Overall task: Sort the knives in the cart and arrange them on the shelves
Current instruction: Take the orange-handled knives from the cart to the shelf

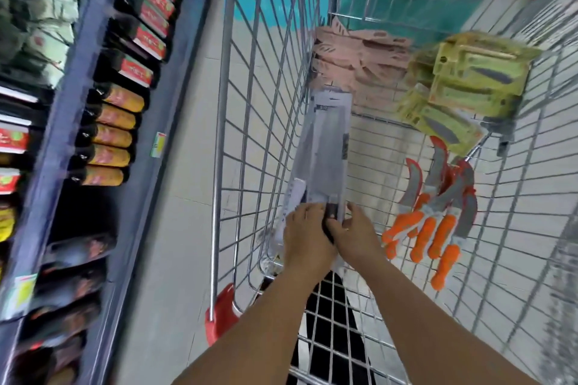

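Both hands, the left hand (308,230) and right hand (355,233), grip the dark handle of a packaged cleaver (325,147) against the cart (225,147) wall near 9 o'clock; best lifted straight up, blade away, toward the shelves (103,109).

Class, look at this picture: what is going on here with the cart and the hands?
A person leans over a wire shopping cart beside store shelves. Both hands, left hand and right hand, hold the dark handle end of a large packaged cleaver lying along the cart's left side. Still in the cart are orange-handled curved knives, yellow knife packs and pinkish packs. The picture is blurred, so the exact grip is unclear.
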{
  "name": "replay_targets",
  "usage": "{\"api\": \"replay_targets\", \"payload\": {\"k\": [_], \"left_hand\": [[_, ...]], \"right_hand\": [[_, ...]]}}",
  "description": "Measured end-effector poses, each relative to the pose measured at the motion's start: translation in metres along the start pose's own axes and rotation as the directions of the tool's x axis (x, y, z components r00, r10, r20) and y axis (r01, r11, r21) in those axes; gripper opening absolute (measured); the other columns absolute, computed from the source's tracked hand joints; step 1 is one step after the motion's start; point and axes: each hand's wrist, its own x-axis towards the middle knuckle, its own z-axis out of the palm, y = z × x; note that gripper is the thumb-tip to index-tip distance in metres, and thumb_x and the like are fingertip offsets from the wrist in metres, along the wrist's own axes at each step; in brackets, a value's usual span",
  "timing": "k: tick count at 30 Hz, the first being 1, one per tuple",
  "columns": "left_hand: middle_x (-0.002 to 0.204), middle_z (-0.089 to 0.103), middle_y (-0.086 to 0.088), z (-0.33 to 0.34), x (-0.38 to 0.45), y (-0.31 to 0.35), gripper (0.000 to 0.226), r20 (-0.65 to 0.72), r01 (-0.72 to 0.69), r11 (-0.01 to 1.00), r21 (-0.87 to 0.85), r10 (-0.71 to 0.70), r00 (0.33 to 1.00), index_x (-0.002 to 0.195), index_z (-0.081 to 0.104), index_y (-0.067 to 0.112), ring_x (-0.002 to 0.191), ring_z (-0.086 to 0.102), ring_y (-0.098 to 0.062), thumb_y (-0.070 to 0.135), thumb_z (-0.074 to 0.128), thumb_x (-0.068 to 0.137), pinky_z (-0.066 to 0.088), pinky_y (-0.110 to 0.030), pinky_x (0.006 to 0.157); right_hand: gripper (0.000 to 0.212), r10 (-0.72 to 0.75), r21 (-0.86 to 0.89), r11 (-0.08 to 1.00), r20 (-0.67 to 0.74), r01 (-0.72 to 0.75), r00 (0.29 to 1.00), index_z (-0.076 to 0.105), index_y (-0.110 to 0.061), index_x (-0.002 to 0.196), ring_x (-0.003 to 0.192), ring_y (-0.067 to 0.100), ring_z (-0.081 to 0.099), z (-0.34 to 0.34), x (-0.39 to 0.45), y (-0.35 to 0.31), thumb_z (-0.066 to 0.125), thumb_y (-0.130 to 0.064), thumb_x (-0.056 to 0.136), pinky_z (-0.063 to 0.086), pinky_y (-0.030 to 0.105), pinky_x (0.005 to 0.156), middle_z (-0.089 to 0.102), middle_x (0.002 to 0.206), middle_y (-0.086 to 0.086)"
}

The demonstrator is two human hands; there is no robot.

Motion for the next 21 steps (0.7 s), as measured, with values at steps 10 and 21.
{"api": "replay_targets", "payload": {"k": [10,21], "left_hand": [[0.130,0.038,-0.013,-0.003,0.022,-0.011,0.055,0.093,0.249,0.968,-0.031,-0.246,0.965,0.138,0.037,0.015,0.117,0.039,-0.028,0.011,0.052,0.086,0.044,-0.038,0.093],[0.136,0.026,-0.010,0.011,0.019,0.001,0.063,0.061,0.181,0.983,-0.027,-0.179,0.982,0.143,0.025,0.013,0.119,0.039,-0.026,0.009,0.054,0.088,0.038,-0.031,0.091]], "right_hand": [[0.047,0.051,-0.052,0.997,-0.060,-0.054,0.997,0.051,-0.013,0.115,0.096,0.032,0.059,0.009,0.018,-0.003,0.071,-0.022,0.074,0.051,0.044,0.085,0.057,0.107,0.014],[0.029,0.132,-0.038,0.989,-0.193,-0.142,0.972,0.037,-0.011,0.105,0.062,0.013,0.048,-0.011,0.022,0.017,0.058,-0.014,0.084,0.030,0.027,0.047,0.047,0.075,0.000]]}}
